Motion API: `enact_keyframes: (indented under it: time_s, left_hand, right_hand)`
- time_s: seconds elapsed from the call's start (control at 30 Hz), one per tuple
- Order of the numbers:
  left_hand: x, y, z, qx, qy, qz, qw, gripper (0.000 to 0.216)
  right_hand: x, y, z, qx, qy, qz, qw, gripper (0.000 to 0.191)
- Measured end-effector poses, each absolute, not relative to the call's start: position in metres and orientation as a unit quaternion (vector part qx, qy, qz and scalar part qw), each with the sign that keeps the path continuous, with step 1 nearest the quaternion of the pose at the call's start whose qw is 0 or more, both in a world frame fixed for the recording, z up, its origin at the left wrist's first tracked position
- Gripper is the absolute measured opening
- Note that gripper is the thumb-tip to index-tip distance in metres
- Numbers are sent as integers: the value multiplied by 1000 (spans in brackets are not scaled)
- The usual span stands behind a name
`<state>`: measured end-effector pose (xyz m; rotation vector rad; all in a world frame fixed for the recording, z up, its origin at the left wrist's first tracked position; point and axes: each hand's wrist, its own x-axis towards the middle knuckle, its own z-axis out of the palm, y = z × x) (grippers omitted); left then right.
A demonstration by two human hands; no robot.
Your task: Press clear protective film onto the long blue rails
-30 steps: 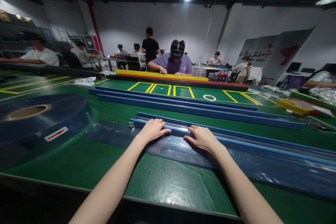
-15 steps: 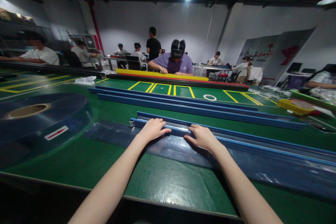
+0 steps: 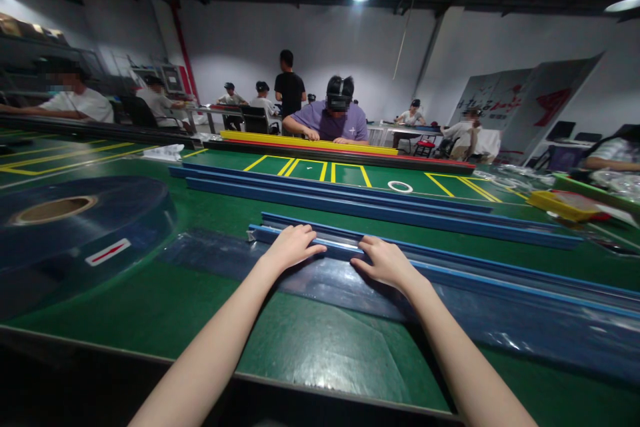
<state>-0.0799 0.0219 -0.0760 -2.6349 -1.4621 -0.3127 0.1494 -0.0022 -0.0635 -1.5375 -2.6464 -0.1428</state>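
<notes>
1. Running left to right in the head view: a long, ridged blue rail, glossy along its groove.
2. The left hand grasps it near its left end, fingers bent over the top, thumb nearer.
3. The right hand grasps it likewise, farther right.
4. Shiny, see-through film lies flat on the near side, under both wrists.
</notes>
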Motion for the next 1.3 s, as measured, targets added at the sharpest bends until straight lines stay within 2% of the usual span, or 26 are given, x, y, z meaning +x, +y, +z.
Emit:
enact_keyframes:
  time_s: [0.3,0.57,0.77,0.97,1.3]
  left_hand:
    - [-81,21,-70,-872,-480,-91,43,42]
    - [-92,24,-66,-860,-497,-109,33,43]
    - [-102,29,-64,-830,-549,-95,32,45]
    - [-108,31,-67,-802,-591,-87,24,47]
    - [-113,34,-67,-804,-590,-60,49,43]
  right_hand:
    - [152,-1,-64,-493,-868,-36,46,35]
    - [155,1,-66,-466,-877,-22,115,40]
    - [147,6,-73,-466,-860,-99,182,46]
    - [140,11,-77,-522,-842,-101,92,62]
    - [147,17,-77,-505,-853,-99,88,64]
